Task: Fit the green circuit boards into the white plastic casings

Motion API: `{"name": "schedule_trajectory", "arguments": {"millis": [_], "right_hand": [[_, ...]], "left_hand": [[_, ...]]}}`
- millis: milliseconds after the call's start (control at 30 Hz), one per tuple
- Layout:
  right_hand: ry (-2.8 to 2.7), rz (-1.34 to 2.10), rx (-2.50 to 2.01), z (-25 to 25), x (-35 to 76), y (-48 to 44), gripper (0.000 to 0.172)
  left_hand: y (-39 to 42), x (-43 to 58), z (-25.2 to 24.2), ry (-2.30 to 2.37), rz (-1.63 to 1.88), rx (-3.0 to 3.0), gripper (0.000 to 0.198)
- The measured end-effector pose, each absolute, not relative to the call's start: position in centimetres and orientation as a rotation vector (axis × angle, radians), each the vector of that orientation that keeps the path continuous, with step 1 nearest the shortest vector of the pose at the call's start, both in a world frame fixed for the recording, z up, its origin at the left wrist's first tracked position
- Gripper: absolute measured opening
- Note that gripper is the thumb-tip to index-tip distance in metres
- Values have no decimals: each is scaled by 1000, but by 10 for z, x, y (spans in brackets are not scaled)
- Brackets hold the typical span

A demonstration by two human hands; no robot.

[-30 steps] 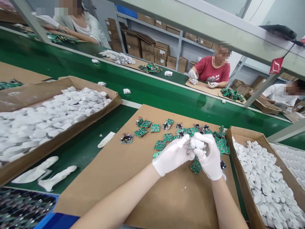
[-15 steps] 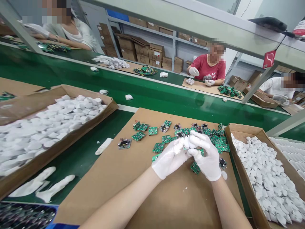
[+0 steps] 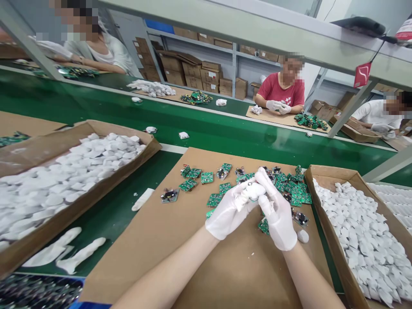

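Note:
Above the cardboard sheet [image 3: 154, 257], my white-gloved left hand [image 3: 227, 214] is closed around a small circuit board covered with a soft white pad [image 3: 255, 191]. A sliver of green board edge shows below the white. My right hand [image 3: 279, 219], also gloved, pinches the other side, its fingers and thumb pressed along the pad. Parts of the held piece are hidden by the fingers. Behind and beside the hands lie several bare green circuit boards [image 3: 207, 177], some with black components facing up. A loose white pad [image 3: 303, 236] rests by my right wrist.
White pads fill a cardboard tray [image 3: 128, 171] on the left and another tray [image 3: 354, 292] on the right. Beyond runs a green conveyor belt [image 3: 219, 141] carrying white-covered pieces. Used gloves [image 3: 82, 255] lie at left. Co-workers sit across, under a metal beam [image 3: 257, 32].
My right fingers have straightened and shifted over the white pad, showing more of it. Pieces on the belt have slid right. The co-worker in red has brought both hands together.

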State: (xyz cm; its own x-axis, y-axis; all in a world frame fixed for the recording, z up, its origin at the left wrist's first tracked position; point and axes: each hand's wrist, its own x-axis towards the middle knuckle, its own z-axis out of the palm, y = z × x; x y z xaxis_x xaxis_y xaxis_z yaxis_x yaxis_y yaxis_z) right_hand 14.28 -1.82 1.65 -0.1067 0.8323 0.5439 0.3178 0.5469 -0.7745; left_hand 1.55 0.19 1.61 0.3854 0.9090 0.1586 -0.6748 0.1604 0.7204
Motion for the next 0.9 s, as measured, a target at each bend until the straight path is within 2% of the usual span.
{"name": "schedule_trajectory", "arguments": {"millis": [100,233,400,567,767,833,900], "right_hand": [[-1662,483,-946,16,140,-20,49],[-1640,294,-959,12,136,-23,45],[-1567,306,-961,8,135,-24,71],[-1583,309,-924,9,136,-26,46],[-1523,536,-867,12,137,-25,34],[-1535,595,-872,16,141,-24,43],[-1490,670,-852,21,147,-21,59]], "left_hand": [[2,14,11,349,1164,811,38],[0,12,9,395,1178,843,54],[-2,8,11,425,1202,780,50],[-2,8,11,442,1223,862,52],[-1,9,14,396,1221,852,52],[0,9,15,354,1198,789,52],[1,9,16,340,1190,695,52]]}}
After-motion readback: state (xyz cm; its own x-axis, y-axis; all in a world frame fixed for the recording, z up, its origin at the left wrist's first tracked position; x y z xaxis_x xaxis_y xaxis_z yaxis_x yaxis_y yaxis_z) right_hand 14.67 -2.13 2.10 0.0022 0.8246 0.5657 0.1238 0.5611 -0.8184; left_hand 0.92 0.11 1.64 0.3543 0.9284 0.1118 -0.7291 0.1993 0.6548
